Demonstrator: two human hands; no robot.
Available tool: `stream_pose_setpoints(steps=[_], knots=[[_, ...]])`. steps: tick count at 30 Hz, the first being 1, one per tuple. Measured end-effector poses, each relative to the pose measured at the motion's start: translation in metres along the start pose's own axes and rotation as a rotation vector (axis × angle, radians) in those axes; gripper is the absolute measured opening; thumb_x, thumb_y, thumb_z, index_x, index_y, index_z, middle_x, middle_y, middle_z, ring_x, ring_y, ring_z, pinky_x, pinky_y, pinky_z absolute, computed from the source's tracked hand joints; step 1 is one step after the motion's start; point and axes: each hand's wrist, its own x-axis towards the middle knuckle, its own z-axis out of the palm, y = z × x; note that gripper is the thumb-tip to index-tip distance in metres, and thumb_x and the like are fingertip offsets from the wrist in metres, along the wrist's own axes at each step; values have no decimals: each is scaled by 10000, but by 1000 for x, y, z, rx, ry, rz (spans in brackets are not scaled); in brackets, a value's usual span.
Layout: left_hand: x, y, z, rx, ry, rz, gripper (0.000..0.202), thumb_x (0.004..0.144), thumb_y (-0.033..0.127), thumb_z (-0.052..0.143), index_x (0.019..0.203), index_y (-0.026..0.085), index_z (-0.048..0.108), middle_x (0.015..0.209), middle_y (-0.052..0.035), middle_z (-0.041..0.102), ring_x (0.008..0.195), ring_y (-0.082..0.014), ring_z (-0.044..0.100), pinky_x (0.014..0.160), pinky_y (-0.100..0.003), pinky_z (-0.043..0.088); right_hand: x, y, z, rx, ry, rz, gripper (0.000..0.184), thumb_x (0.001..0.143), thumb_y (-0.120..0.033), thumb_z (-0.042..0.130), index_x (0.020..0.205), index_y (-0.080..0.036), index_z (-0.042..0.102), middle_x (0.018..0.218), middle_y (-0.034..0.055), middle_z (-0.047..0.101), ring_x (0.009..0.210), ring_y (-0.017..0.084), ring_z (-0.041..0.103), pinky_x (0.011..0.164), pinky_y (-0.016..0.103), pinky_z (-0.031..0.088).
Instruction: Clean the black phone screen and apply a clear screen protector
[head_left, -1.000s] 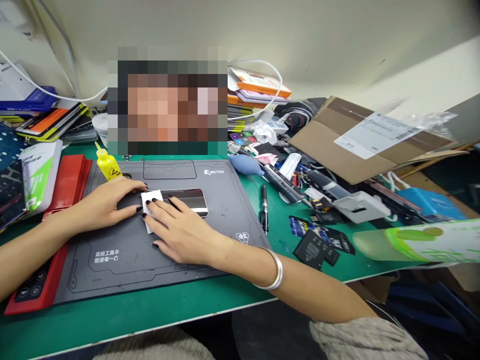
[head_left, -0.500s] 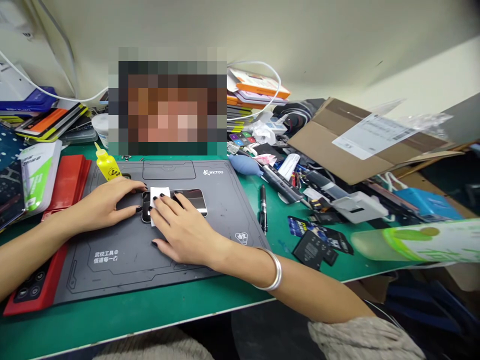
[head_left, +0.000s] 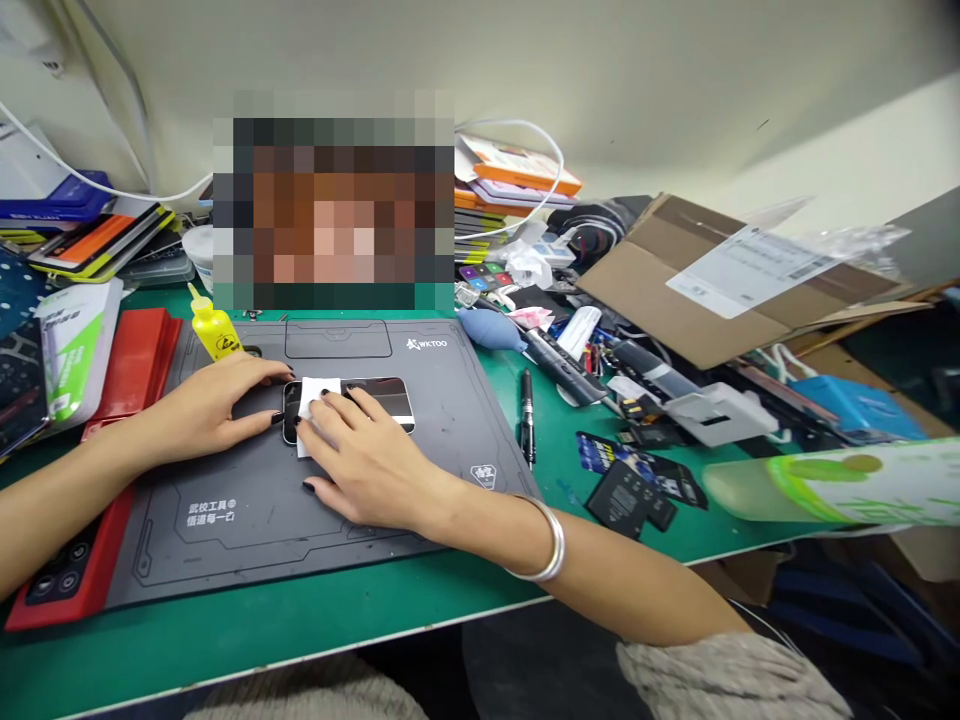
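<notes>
A black smartphone (head_left: 381,396) lies flat on the grey WKTOO repair mat (head_left: 450,430), its glossy face up. My right hand (head_left: 367,465) presses a white wipe (head_left: 315,405) onto the phone's left part, and the fingers hide much of the glass. My left hand (head_left: 214,405) rests on the mat with its fingertips at the phone's left edge, steadying it. A silver bangle (head_left: 551,540) circles my right wrist.
A yellow dispensing bottle (head_left: 214,333) stands behind the mat. Red trays (head_left: 135,360) lie to its left. A black pen (head_left: 528,418), a blue air blower (head_left: 491,329), phone batteries (head_left: 626,490) and a cardboard box (head_left: 675,290) crowd the green bench (head_left: 300,650) on the right.
The white wipe has slid rightward along the phone under my right hand, uncovering the phone's left end. My left hand has barely moved.
</notes>
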Motion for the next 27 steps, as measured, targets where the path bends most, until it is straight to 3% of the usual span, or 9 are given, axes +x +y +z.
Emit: stream_pose_setpoints(steps=[4,10,16,22,27], knots=[[0,-1,0,19,9,20,514,939,523,494,1299,162,563,1264,-132,660,1159,-309,608,1032,-482,499,0,0,0,-13,3,-37,499,1013,-422,453,1335,-49,534,1402,210,552,1280,367,476,1080,541,390],[0,4,-3,56,-44,18,525,978,477,469,1332,95,527,1310,-123,624,1203,-300,578,1068,-459,474,0,-1,1,-14,-9,18,571,999,-463,480,1355,-18,511,1427,246,522,1305,381,458,1092,549,377],[-1,3,-2,23,-31,11,452,978,433,497,1319,140,535,1300,-137,633,1189,-284,577,1055,-455,464,1,1,1,-9,-7,-50,507,1009,-429,467,1311,-30,547,1374,230,561,1272,366,487,1086,522,388],[-1,-2,1,22,-1,18,506,948,500,499,1315,154,546,1284,-142,645,1175,-304,595,1039,-461,473,0,-3,-2,-42,-52,65,617,995,-496,468,1392,-24,501,1489,259,486,1350,390,442,1108,560,362],[0,-2,1,27,-1,21,503,948,485,496,1321,152,541,1283,-144,646,1176,-300,595,1042,-460,467,0,-4,-2,-75,-40,85,637,991,-509,458,1314,32,552,1316,299,603,1186,395,568,1055,554,400]])
